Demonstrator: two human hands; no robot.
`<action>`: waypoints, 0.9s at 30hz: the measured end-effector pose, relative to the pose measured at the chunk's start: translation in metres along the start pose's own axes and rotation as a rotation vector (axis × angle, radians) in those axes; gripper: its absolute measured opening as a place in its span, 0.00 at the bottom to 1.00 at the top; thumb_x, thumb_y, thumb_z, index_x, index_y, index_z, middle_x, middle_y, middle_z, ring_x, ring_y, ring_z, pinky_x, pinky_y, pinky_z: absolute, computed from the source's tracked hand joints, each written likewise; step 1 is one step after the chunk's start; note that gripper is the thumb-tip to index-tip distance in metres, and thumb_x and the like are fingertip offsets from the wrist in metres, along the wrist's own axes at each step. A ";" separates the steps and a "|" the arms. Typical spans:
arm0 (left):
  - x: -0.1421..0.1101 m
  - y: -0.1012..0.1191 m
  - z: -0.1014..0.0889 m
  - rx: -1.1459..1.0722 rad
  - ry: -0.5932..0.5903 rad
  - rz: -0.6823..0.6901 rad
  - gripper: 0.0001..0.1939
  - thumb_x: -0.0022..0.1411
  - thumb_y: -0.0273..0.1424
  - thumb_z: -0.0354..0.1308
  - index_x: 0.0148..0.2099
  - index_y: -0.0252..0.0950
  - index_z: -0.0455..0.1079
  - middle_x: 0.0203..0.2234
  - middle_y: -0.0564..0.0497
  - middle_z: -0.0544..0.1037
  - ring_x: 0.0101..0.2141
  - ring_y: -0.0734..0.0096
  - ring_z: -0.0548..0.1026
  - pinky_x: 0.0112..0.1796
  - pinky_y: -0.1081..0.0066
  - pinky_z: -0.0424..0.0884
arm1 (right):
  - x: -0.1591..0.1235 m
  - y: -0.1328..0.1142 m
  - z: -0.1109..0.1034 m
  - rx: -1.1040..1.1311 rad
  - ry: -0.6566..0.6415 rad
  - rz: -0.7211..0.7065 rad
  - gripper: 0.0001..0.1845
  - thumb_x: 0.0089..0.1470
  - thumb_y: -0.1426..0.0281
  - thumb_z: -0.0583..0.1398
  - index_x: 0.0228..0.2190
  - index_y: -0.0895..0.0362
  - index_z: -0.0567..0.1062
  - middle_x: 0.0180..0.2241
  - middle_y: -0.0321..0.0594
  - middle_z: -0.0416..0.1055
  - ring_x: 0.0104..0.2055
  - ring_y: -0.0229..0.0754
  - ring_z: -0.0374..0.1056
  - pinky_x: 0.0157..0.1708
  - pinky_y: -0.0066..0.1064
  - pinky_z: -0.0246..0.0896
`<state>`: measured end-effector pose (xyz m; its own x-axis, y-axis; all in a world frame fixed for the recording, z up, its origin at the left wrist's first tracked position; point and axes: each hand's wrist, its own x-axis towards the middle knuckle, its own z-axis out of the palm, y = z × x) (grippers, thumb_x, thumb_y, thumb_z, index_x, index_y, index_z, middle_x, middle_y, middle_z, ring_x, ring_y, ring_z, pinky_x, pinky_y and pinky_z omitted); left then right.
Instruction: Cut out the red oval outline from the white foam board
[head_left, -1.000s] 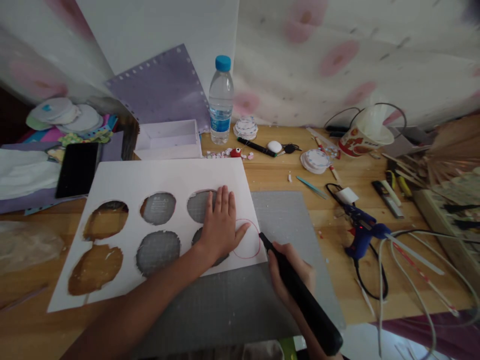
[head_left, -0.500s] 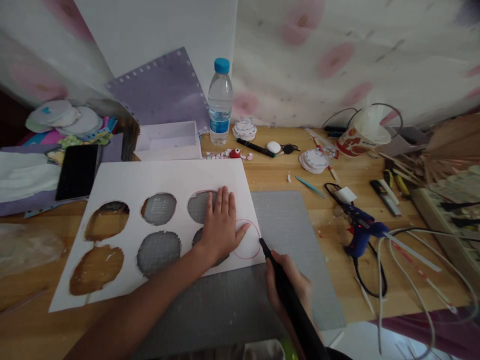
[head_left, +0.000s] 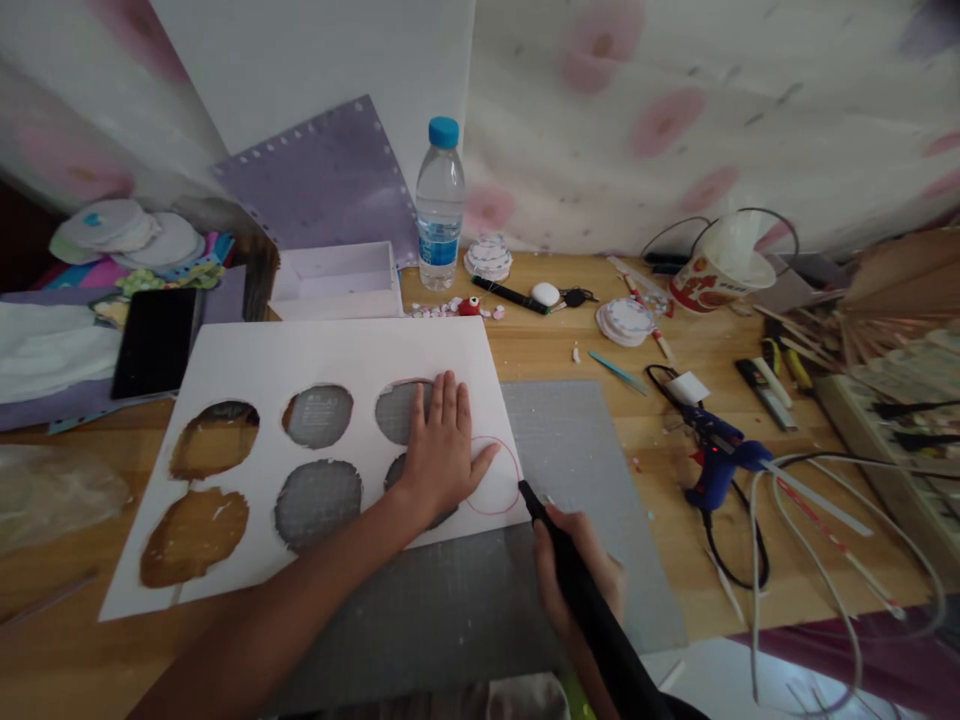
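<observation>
A white sheet of board point(head_left: 247, 358) with several rough round holes lies on a grey cutting mat point(head_left: 566, 440). My left hand point(head_left: 441, 450) rests flat on it, fingers stretched and thumb apart, partly covering two holes. Beside the thumb is a thin red drawn circle point(head_left: 517, 470) near the board's right edge. My right hand point(head_left: 581, 570) is closed round a thick black pen-shaped tool point(head_left: 574, 575), whose exact kind I cannot make out. Its narrow tip is at the right side of the circle, by the board's edge; contact is hard to judge.
Behind the board stand a white open box point(head_left: 337, 280) and a water bottle point(head_left: 440, 215). A phone point(head_left: 156, 343) lies left. On the right are a blue glue gun point(head_left: 716, 465) with looping cables, a utility knife point(head_left: 765, 393), blue tweezers point(head_left: 617, 372) and a paper tub point(head_left: 712, 282).
The tool's tip and my right hand have shifted very slightly downward by the circle's edge. My left hand and the board stay in place.
</observation>
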<state>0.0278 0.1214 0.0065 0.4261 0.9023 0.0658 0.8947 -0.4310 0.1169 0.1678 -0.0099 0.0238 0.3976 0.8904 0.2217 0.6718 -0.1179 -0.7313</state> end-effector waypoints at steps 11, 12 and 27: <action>0.000 0.002 0.000 0.019 -0.004 0.001 0.43 0.66 0.51 0.39 0.67 0.16 0.46 0.66 0.26 0.42 0.66 0.45 0.38 0.62 0.45 0.34 | -0.022 -0.006 0.010 -0.071 0.018 0.177 0.09 0.56 0.61 0.56 0.36 0.51 0.71 0.25 0.37 0.76 0.24 0.46 0.74 0.24 0.29 0.63; 0.000 0.001 0.001 0.021 -0.004 0.002 0.43 0.66 0.51 0.39 0.67 0.17 0.46 0.66 0.27 0.42 0.66 0.45 0.38 0.62 0.45 0.34 | -0.023 -0.008 0.010 -0.078 0.018 0.199 0.09 0.56 0.60 0.56 0.36 0.51 0.71 0.25 0.38 0.76 0.24 0.47 0.74 0.24 0.30 0.63; 0.000 -0.021 -0.015 -0.044 -0.064 0.177 0.43 0.66 0.50 0.42 0.67 0.16 0.43 0.66 0.26 0.41 0.67 0.48 0.38 0.63 0.47 0.34 | 0.002 0.026 -0.053 0.451 -0.171 0.365 0.16 0.54 0.58 0.61 0.41 0.53 0.68 0.16 0.28 0.63 0.16 0.34 0.57 0.16 0.24 0.54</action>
<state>0.0069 0.1303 0.0190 0.5849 0.8107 0.0266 0.7991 -0.5815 0.1528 0.2192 -0.0347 0.0395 0.4215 0.8898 -0.1749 0.1648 -0.2648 -0.9501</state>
